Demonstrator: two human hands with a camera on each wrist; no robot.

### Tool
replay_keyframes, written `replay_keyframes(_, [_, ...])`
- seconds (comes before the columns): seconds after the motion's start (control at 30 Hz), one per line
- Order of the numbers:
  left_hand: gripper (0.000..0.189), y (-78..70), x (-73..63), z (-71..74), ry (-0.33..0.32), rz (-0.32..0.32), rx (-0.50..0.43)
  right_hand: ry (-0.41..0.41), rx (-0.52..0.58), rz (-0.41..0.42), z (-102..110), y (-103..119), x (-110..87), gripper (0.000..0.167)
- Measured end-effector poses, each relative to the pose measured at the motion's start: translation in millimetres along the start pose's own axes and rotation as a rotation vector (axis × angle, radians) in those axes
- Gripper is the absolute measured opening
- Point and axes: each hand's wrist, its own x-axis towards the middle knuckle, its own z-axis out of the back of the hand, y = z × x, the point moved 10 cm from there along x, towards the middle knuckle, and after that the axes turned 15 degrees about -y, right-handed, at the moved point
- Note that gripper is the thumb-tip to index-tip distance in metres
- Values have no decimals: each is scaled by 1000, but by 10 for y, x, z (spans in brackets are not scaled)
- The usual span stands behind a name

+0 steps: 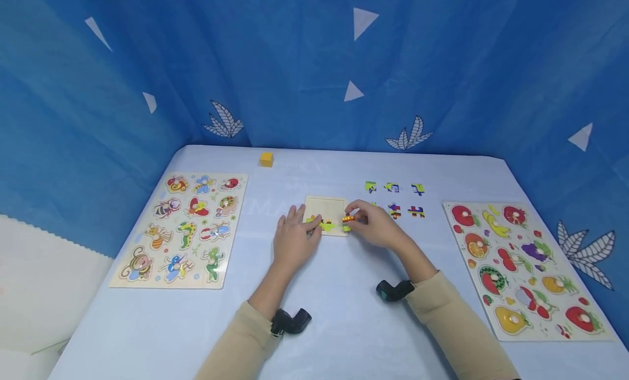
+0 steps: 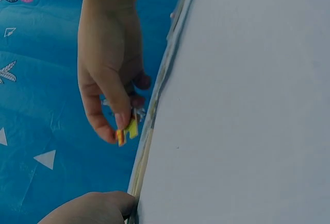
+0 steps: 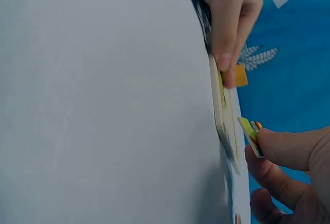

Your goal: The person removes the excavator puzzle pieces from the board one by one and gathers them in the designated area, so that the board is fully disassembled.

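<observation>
A small square wooden puzzle tray (image 1: 325,201) lies mid-table, with green and yellow jigsaw pieces (image 1: 327,226) along its near edge. My left hand (image 1: 295,241) rests at the tray's left side, its fingers extended and the thumb touching the pieces there. In the right wrist view the left hand (image 3: 229,20) reaches down onto the tray edge. My right hand (image 1: 375,225) pinches a green jigsaw piece with a red and orange band (image 3: 251,134) between thumb and fingers. That piece is tilted just above the tray's near right corner.
Several loose jigsaw pieces (image 1: 416,211) lie in two rows to the right of the tray. An insect peg board (image 1: 196,283) is on the left, a fruit peg board (image 1: 496,271) on the right. A yellow block (image 1: 266,159) stands near the back edge.
</observation>
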Motion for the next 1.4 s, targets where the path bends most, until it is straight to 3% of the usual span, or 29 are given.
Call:
replay_keyframes(0.4, [33,5,-3,11,14,28,-33,-36,-58,-69,559,-618,-251,25])
replay_keyframes(0.7, [33,15,1,17,0,20,-23,-38,-181,-169,910,-1036,-385,29])
replay_keyframes(1.17, [34,33,-6,-18,17,31,-33,6,-221,-151,1042,-1113,-461,28])
replay_keyframes(1.4, [34,21,-7,-8,14,29,-31,-16,-265,-142,1050,-1107,-461,29])
